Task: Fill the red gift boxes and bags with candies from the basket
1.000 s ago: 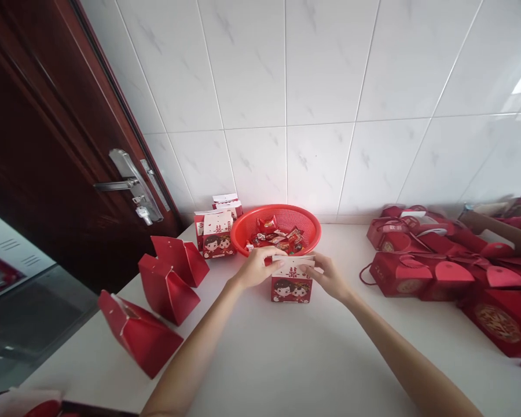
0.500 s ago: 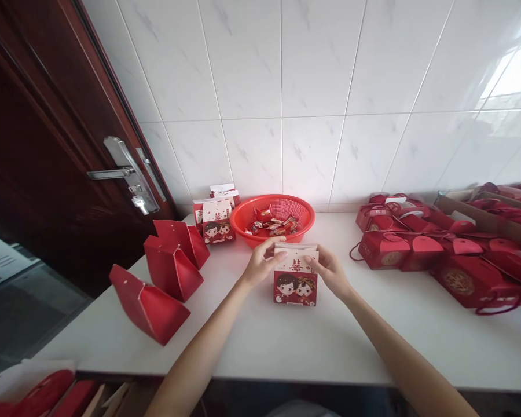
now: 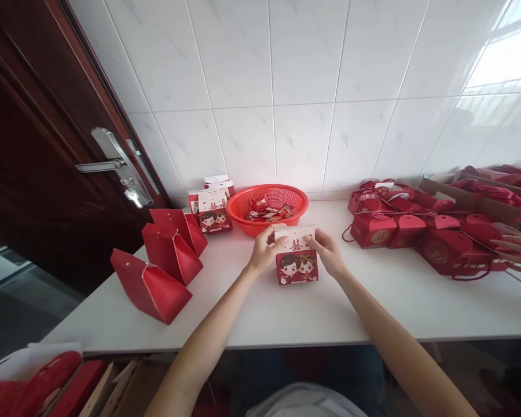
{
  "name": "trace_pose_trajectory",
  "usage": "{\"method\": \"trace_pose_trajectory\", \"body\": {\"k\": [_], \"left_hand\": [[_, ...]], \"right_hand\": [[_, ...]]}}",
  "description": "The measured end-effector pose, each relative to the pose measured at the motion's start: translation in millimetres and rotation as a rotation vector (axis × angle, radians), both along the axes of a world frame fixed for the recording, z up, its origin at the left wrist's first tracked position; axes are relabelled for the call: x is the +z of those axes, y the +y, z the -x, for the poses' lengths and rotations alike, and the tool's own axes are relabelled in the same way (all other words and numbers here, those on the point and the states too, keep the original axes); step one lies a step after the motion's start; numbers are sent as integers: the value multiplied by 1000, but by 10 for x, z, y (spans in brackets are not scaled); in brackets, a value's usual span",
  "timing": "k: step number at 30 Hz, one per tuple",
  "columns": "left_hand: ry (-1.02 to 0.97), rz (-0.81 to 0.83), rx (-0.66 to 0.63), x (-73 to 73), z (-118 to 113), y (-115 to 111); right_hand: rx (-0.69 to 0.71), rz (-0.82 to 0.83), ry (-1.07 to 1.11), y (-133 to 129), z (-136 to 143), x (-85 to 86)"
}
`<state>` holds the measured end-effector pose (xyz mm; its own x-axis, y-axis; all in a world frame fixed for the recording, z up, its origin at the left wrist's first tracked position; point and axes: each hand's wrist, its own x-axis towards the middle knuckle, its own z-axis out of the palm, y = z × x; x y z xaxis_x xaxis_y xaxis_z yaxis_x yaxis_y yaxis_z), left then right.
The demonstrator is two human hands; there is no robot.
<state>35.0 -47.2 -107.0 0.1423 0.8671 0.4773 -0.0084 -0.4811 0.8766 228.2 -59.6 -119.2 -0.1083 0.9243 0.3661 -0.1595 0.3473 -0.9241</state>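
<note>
A small red and white box (image 3: 297,267) with two cartoon figures stands upright on the white table, between my hands. My left hand (image 3: 267,250) pinches the left side of its white top, thumb in front and fingers behind. On the right side of the same top, my right hand (image 3: 327,250) grips with its thumb in front. Just behind the box sits a red mesh basket (image 3: 301,209) with wrapped sweets (image 3: 269,214) inside. Similar printed boxes (image 3: 215,211) stand left of the basket.
Red pointed boxes (image 3: 150,289) stand on the table (image 3: 260,324) at the left. Many red handled boxes (image 3: 375,231) fill the right side, where another person's hand (image 3: 518,252) reaches in. Open cartons (image 3: 113,388) lie below the left edge, near a door (image 3: 35,116).
The view has shifted slightly. Another person's hand has come in at the right edge by the red boxes. Both my hands still hold the top of the printed box.
</note>
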Motion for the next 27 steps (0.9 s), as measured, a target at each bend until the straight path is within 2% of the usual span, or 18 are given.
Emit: {"method": "trace_pose_trajectory", "body": {"k": [4,16,27], "left_hand": [[-12,26,-29,-19,-23,15],[-27,27,40,-86,-94,22],[-29,2,31,-110,-119,27]], "right_hand": [[-32,-1,22,-3,22,-12],[-28,28,42,-32,47,12],[-66,-1,32,-70,33,-23]]}}
